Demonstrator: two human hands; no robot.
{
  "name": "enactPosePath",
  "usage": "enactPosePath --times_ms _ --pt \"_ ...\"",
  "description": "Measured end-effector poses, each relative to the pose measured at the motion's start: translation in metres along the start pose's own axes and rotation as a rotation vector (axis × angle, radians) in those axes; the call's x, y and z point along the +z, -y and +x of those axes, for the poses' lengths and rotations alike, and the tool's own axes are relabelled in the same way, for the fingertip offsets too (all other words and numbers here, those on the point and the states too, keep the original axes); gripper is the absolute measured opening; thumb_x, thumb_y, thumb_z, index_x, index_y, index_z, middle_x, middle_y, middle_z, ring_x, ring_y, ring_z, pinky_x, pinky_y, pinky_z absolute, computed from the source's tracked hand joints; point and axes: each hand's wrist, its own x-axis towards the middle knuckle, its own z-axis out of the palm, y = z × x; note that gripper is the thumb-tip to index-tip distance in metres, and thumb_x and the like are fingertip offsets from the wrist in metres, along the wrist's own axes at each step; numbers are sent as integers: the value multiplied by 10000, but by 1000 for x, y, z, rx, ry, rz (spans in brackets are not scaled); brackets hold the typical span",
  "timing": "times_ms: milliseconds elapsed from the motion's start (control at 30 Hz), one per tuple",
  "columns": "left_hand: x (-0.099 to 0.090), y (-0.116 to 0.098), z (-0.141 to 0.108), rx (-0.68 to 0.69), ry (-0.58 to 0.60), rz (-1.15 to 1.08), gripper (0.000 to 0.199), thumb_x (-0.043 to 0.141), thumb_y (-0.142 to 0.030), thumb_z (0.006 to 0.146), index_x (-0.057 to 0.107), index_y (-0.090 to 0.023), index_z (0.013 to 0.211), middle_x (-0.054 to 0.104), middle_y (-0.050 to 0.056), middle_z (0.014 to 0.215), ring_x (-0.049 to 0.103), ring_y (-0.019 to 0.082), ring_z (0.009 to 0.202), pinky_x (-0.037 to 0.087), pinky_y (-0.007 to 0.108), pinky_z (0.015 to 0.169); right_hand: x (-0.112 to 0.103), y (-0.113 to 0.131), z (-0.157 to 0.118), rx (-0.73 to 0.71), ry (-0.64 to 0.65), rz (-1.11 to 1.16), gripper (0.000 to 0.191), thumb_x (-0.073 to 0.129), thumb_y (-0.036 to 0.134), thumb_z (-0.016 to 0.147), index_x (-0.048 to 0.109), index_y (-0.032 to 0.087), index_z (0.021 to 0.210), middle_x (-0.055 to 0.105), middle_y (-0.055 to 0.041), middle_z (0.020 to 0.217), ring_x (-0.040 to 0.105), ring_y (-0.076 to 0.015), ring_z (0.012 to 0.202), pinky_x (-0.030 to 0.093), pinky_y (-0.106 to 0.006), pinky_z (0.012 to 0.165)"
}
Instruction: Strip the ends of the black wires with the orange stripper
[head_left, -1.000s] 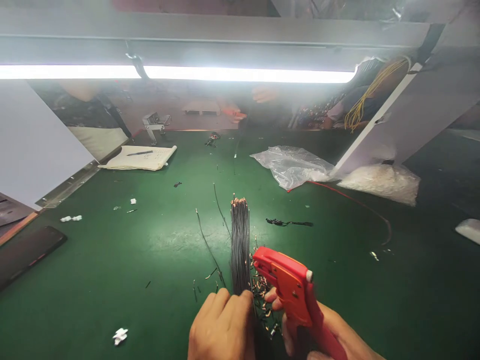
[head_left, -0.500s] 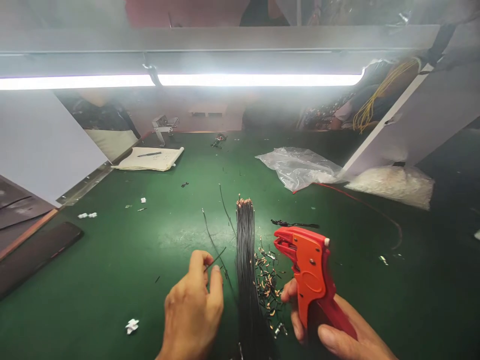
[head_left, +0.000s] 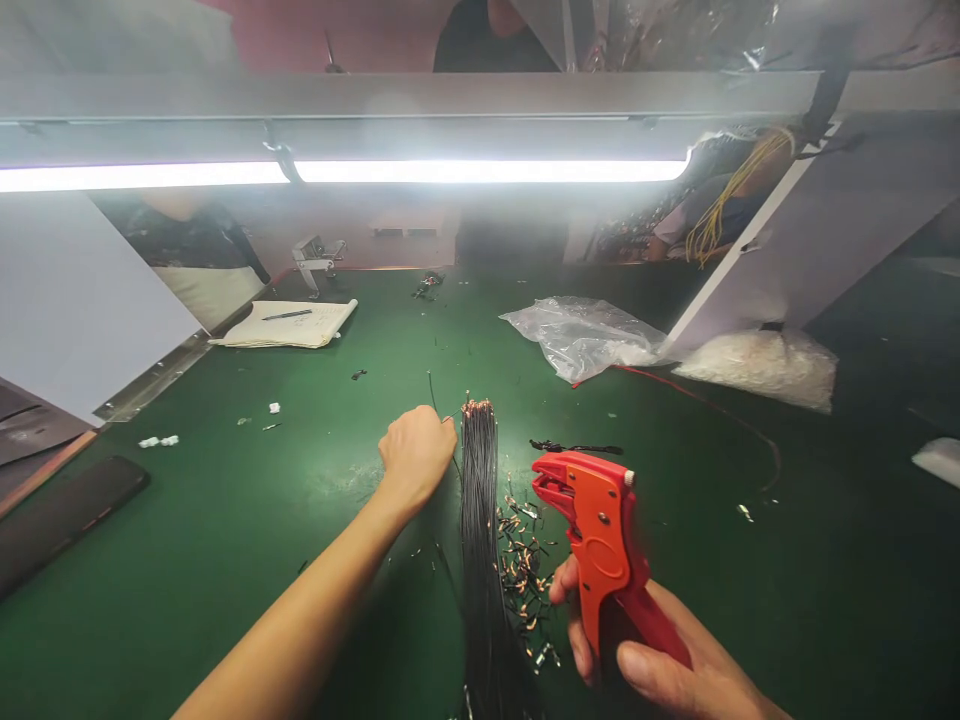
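A long bundle of thin black wires point(head_left: 480, 500) with bare copper tips runs up the middle of the green table. Just left of its tips is my left hand point(head_left: 418, 450), closed on a thin black wire whose end shows by the fingertips. My right hand point(head_left: 637, 640) grips a red and orange wire stripper point(head_left: 604, 540) by its handles, jaws pointing left and open. Between the bundle and the stripper lie cut insulation bits and copper scraps point(head_left: 525, 570). Another loose black wire point(head_left: 431, 390) stands out behind my left hand.
A notebook with a pen point(head_left: 292, 325) lies at the back left, near a metal device point(head_left: 315, 262). Clear plastic point(head_left: 585, 330) and a filled bag point(head_left: 757, 365) are at the back right. A dark case point(head_left: 71, 520) sits at the left edge. People are beyond the table.
My left hand has moved forward, up beside the bundle's copper tips, and its fingers have closed. My right hand still holds the stripper. The whole view has shifted slightly.
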Motion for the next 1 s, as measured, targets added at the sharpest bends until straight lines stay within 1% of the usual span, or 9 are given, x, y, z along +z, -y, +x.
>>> enactPosePath --times_ms 100,267,433,600,733,867,1000 --pt "4 -6 7 -25 17 8 364 632 -366 942 597 -173 1248 636 98 1254 657 238 1053 569 456 879 0 1 -1 8 14 -4 630 631 667 775 579 187 1179 604 -66 848 457 -214 765 332 -353 735" --pt "3 -6 16 -53 50 5 368 638 -362 938 596 -174 1252 634 99 1257 656 240 1058 570 452 878 3 1 -4 32 -4 -18 666 628 684 759 583 201 1215 609 -69 860 458 -224 787 327 -354 744" --pt "2 -11 21 -55 75 -10 374 641 -362 937 595 -170 1255 630 103 1265 652 244 1068 566 457 886 4 -1 -3 -2 8 -25 642 631 673 772 586 211 1216 608 -70 879 483 -230 805 347 -360 764" --pt "8 -11 11 -50 140 -56 368 642 -362 936 598 -176 1250 634 99 1257 655 240 1062 568 450 880 1 -3 -3 25 33 -36 648 617 684 773 573 208 1210 594 -73 870 427 -208 762 309 -335 688" --pt "12 -7 0 -33 198 -100 362 636 -363 940 597 -178 1249 636 94 1252 657 237 1053 571 450 875 -1 -4 -3 17 38 -44 639 618 666 790 569 213 1237 604 -72 883 450 -223 797 315 -359 743" --pt "15 -4 -13 -16 243 -136 359 631 -365 943 598 -177 1247 638 95 1251 659 234 1043 573 449 871 1 -2 -3 9 48 -31 649 627 663 788 564 211 1250 595 -69 883 467 -230 810 331 -367 762" --pt "17 3 -29 14 228 -178 356 634 -364 941 602 -171 1239 643 94 1239 664 229 1026 578 438 856 2 0 -4 39 50 -38 671 636 688 767 576 201 1225 591 -66 875 439 -219 784 315 -357 739"
